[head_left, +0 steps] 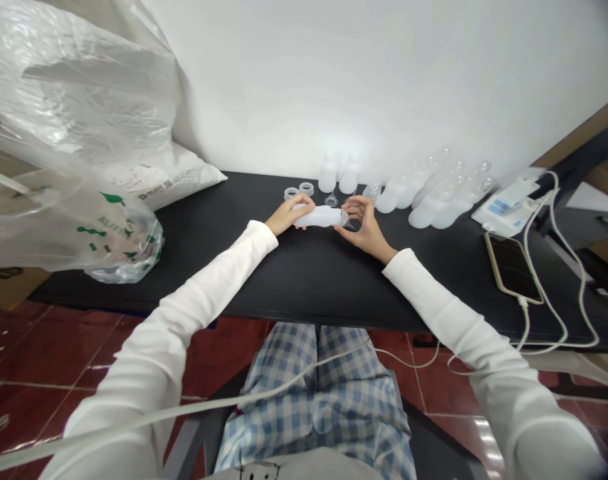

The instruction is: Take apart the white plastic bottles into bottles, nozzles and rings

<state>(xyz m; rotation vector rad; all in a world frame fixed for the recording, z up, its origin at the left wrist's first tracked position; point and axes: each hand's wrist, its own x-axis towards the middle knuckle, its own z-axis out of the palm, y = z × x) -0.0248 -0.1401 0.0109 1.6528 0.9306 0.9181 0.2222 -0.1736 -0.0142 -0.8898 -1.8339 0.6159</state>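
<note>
A translucent white plastic bottle [320, 216] lies on its side just above the black table [304, 273]. My left hand [287, 215] is wrapped round its base end. At the bottle's mouth end my right hand [363, 223] is curled, its fingertips pinching a small clear part [345, 218] there. Two loose rings [299, 191] and a small clear funnel-shaped piece [331, 199] rest on the table just beyond my hands. Both arms wear white sleeves.
Several more bottles [437, 193] lie in a row at the back right, two upright ones [338, 177] by the wall. A phone [514, 269] on a white cable and a small white and blue packet [507, 208] sit at right. Big plastic bags [79, 153] fill the left.
</note>
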